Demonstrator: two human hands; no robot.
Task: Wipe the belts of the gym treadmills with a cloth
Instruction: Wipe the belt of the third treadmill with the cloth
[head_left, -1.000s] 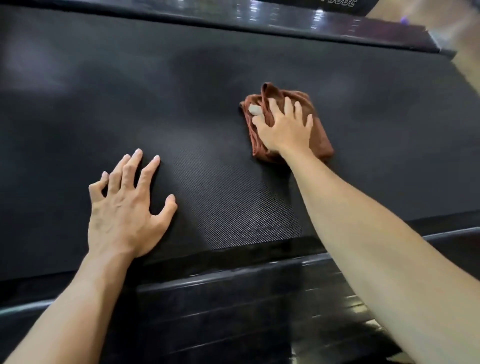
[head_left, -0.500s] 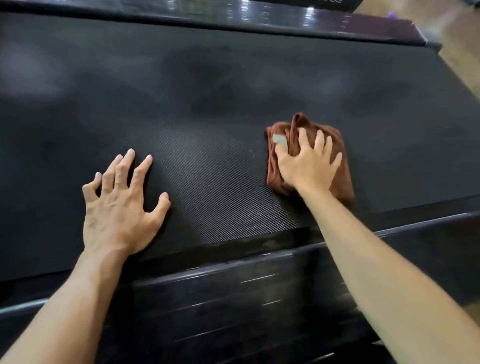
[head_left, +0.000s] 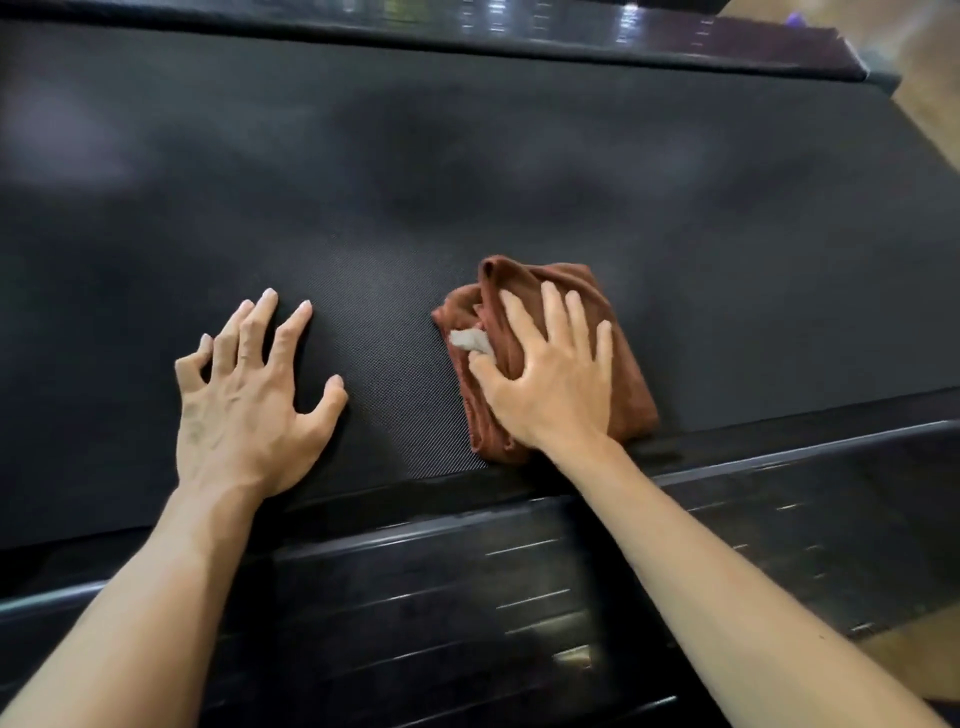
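A black textured treadmill belt (head_left: 467, 182) fills most of the head view. A folded brown cloth (head_left: 628, 384) with a small pale tag lies on the belt close to its near edge. My right hand (head_left: 550, 374) presses flat on the cloth with fingers spread and nearly straight. My left hand (head_left: 249, 395) rests on the bare belt to the left of the cloth, fingers spread, fingertips touching the surface and holding nothing.
A glossy black side rail (head_left: 571, 571) runs along the near edge of the belt under my forearms. Another dark rail (head_left: 519, 26) borders the far edge. Wooden floor (head_left: 930, 104) shows at the upper right.
My right hand has dragged the cloth toward me across the belt, from mid-belt to the near edge. My left hand has stayed planted on the belt.
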